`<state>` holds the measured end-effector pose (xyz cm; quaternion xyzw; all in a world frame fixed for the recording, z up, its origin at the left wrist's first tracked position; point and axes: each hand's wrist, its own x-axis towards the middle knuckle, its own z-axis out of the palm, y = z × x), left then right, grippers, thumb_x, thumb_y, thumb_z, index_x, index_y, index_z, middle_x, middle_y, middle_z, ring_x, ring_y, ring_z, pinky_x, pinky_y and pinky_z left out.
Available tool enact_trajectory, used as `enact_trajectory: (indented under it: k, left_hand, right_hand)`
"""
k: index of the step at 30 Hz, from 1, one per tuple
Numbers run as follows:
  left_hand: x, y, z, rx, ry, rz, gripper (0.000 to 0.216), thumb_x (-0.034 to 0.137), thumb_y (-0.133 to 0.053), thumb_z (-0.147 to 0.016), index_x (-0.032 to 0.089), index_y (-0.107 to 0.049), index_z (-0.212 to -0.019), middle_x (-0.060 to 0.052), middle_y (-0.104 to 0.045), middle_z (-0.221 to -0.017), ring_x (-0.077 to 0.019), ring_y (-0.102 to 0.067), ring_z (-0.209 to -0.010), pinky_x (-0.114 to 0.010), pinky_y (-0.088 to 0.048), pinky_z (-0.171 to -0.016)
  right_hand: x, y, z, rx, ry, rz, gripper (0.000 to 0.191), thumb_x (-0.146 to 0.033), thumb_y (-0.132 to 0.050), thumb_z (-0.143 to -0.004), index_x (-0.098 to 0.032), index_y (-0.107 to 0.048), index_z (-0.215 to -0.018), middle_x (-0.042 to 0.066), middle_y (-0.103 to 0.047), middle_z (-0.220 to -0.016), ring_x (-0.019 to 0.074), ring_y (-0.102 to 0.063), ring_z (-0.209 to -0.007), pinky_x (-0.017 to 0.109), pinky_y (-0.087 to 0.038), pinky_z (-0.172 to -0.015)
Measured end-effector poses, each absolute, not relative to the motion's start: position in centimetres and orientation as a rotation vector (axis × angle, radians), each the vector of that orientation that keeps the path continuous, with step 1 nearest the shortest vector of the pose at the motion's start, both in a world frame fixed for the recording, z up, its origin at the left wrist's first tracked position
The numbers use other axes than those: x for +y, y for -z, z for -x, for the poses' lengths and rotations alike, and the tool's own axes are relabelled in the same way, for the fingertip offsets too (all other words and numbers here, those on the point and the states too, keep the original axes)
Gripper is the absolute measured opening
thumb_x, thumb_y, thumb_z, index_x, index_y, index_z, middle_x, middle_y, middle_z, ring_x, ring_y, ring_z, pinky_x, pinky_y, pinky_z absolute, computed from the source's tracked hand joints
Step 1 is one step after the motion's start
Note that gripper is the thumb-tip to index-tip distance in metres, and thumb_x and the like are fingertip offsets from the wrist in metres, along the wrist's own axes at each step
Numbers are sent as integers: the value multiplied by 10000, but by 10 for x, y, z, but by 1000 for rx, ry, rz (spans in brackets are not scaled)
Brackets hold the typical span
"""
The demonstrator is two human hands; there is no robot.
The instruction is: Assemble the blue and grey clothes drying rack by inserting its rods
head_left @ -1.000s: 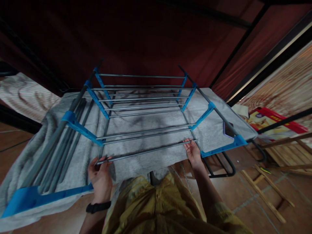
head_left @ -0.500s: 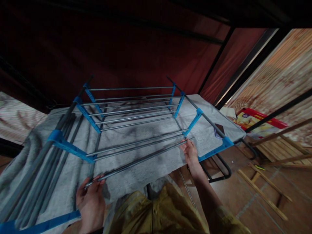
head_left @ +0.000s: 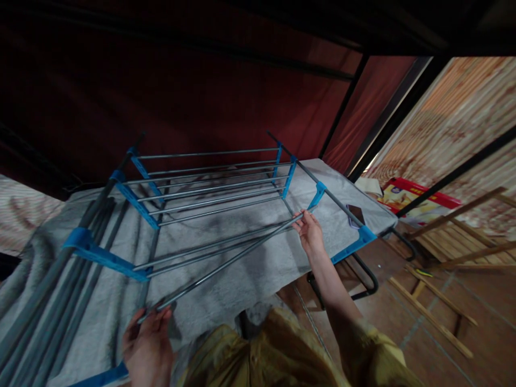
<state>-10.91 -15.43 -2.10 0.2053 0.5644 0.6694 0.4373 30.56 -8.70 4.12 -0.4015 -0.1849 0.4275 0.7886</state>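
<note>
A loose grey metal tube [head_left: 226, 263] slants across the front of a rack frame, its right end higher than its left. My left hand [head_left: 148, 338] is closed round the tube's near left end. Near the other end, the fingers of my right hand [head_left: 308, 228] pinch the tube, close to a blue plastic bracket [head_left: 316, 196]. The rack [head_left: 217, 186] lies on its side, with grey tubes running between blue brackets. At the left front, another blue bracket [head_left: 107, 252] carries two cross tubes. A further blue bracket [head_left: 355, 244] sits at the right front corner.
Several loose grey tubes [head_left: 76, 290] lie along the left side. Grey cloth [head_left: 258, 285] covers the surface under the rack. A phone [head_left: 355, 215] rests at the right. Beyond are a red box [head_left: 419, 199], a wooden chair [head_left: 467, 242] and a black metal leg [head_left: 371, 285].
The tube's right end has risen and moved away from me in my right hand, so the tube slants more. My left hand still holds the near end. The whole view has shifted slightly.
</note>
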Motion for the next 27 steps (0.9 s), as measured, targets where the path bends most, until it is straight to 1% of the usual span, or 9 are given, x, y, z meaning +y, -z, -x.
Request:
enact_trajectory:
  k: [3, 7, 14, 17, 22, 27]
  left_hand:
    - [-153, 13, 102, 1397, -1625, -338, 328, 271, -809, -610, 226, -572, -832, 42, -684, -664, -147, -672, -653, -272, -534, -663]
    - [-153, 10, 95, 1354, -1618, -330, 310, 242, -809, -620, 215, -593, -840, 32, -685, -683, -151, -693, -705, -261, -539, -685]
    - [-150, 4, 85, 1342, -1630, -297, 255, 232, -810, -626, 194, -618, -790, 38, -671, -687, -134, -685, -693, -238, -532, -666]
    - [-150, 1, 83, 1337, -1642, -295, 246, 224, -804, -626, 190, -630, -796, 37, -673, -694, -136, -686, -707, -239, -531, -667]
    - [-151, -1, 83, 1320, -1638, -330, 247, 198, -794, -616, 202, -633, -803, 34, -671, -718, -145, -679, -737, -255, -527, -682]
    - [-155, -9, 84, 1336, -1667, -498, 230, 253, -783, -626, 229, -628, -794, 29, -666, -775, -176, -672, -761, -313, -536, -686]
  right_hand:
    - [-80, -50, -309, -418, -904, 866, 190, -355, -775, -811, -216, -650, -847, 2, -733, -815, 106, -693, -693, 196, -592, -604]
    - [-72, -60, -314, -428, -886, 870, 174, -365, -758, -825, -226, -660, -859, -6, -730, -806, 97, -686, -681, 181, -582, -596]
    - [-64, -71, -320, -423, -885, 849, 145, -357, -744, -836, -233, -675, -863, -9, -740, -800, 109, -692, -703, 197, -590, -629]
    - [-62, -74, -323, -416, -881, 857, 137, -359, -738, -841, -239, -673, -860, -15, -740, -797, 108, -694, -710, 196, -585, -635]
    - [-60, -76, -325, -421, -875, 886, 125, -364, -727, -851, -255, -665, -857, -22, -739, -807, 113, -699, -721, 204, -580, -635]
    - [-59, -76, -325, -432, -867, 897, 139, -379, -729, -846, -263, -657, -865, -22, -738, -816, 126, -704, -733, 222, -588, -641]
